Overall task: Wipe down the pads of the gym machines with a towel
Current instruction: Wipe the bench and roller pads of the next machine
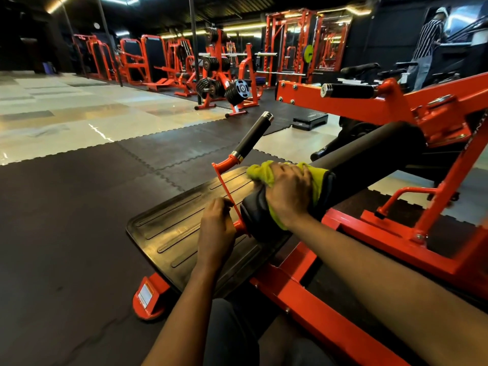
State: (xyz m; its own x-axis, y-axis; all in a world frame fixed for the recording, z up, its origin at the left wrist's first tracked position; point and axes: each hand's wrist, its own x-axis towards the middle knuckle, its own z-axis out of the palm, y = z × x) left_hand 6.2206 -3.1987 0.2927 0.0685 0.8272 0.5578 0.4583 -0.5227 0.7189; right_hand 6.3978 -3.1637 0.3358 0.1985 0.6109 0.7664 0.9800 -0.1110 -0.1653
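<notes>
Right hand, fingers spread, presses the towel onto the roller pad; left hand grips the orange bracket. The towel may slide off the pad's curve

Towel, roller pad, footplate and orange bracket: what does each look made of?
Towel: soft yellow-green cloth, fuzzy and bunched, probably microfibre or terry.
Roller pad: black padded cover with a slight sheen, likely vinyl or imitation leather.
Footplate: black grooved surface with glossy highlights, looks like rubber.
Orange bracket: smooth, glossy paint over thin rigid stock, probably steel.
</notes>
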